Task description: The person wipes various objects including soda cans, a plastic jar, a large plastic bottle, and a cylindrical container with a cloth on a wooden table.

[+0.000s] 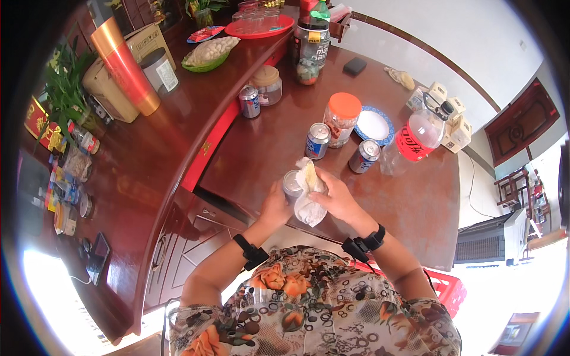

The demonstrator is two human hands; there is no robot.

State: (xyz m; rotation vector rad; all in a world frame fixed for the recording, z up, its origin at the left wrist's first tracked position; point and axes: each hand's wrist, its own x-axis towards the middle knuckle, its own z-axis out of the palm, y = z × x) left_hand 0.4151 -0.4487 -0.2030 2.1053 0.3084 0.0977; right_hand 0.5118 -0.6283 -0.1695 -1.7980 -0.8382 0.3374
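My left hand (276, 204) is closed around the left side of a drink can (292, 182), whose top shows. A crumpled whitish cloth (310, 202) with a yellowish patch lies against the can's right side, gripped by my right hand (334, 196). Just beyond stand two blue and silver drink cans, one at the left (318, 140) and one at the right (364, 155). Behind them is a clear jar with an orange lid (343, 118), beside a blue-rimmed plate (375, 125). Another can (250, 101) stands upright farther back at the left.
A large plastic bottle with a red label (412, 142) stands on the right of the brown table (414, 213). Stacked small boxes (458, 129) are behind it. A raised wooden counter (147, 151) runs along the left, bearing a red-gold cylinder (127, 71). A black-lidded tub (311, 44) stands at the back.
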